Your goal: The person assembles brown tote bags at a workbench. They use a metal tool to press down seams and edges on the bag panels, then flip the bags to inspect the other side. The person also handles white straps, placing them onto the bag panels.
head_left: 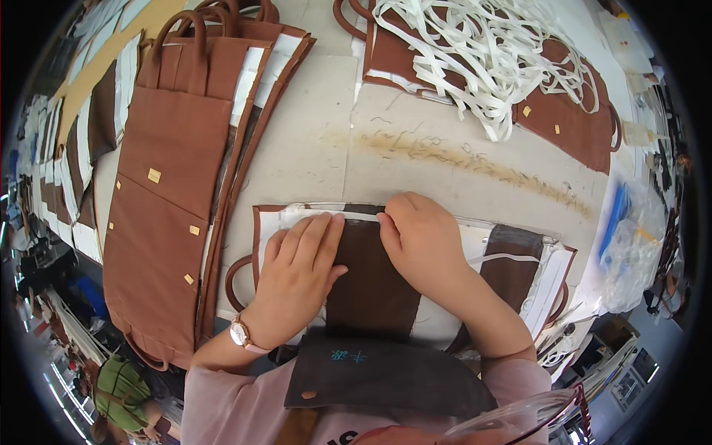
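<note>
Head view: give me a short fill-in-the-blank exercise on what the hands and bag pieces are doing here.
1. The left hand lies flat on a dark ____ panel.
2. The right hand pinches a white ____ along the panel's top edge.
3. A watch sits on the ____ wrist.
4. The stack of brown bags lies to the person's ____.

Missing: brown; strip; left; left

Pale, glue-stained worktable, brown bag panels stacked at left, white strips heaped beyond, even bright light
</note>
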`<state>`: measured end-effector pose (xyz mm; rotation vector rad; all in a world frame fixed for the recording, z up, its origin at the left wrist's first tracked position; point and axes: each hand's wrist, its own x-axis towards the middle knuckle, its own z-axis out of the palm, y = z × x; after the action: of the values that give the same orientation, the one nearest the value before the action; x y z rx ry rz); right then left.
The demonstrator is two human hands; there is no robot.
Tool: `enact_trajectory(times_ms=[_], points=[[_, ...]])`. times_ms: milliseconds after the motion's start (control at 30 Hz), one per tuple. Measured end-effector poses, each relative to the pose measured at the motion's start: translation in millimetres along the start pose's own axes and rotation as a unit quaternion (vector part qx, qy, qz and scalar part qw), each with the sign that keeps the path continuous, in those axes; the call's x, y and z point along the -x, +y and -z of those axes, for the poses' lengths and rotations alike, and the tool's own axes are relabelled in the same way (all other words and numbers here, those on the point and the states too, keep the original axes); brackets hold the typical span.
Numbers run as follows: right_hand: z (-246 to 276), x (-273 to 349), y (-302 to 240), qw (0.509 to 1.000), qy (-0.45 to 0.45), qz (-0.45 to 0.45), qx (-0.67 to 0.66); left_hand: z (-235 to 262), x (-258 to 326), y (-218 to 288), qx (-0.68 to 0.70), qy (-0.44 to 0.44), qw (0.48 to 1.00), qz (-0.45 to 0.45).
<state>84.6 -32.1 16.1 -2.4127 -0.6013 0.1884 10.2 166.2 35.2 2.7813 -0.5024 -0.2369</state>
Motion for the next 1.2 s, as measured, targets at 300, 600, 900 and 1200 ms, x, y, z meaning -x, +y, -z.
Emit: enact_trajectory(times_ms=[300,600,900,1200], points=[[4,1,4,1.000,-0.027,0.008,-0.001,0,-4,3,-0.010,-0.001,1.000,0.003],[3,-1,4,1.000,-0.026,-0.005,-0.010,-1,-7,6,-0.049,0.004,0.999,-0.007],[-3,1,6,1.000,-0.021,0.005,0.017,-2,-9,12,-0.079,0.006,0.997,0.003],[12,7,2,0.998,-0.045,-0.032,0.034,2,-20,19,-0.085,-0.010,0.996,0.021]])
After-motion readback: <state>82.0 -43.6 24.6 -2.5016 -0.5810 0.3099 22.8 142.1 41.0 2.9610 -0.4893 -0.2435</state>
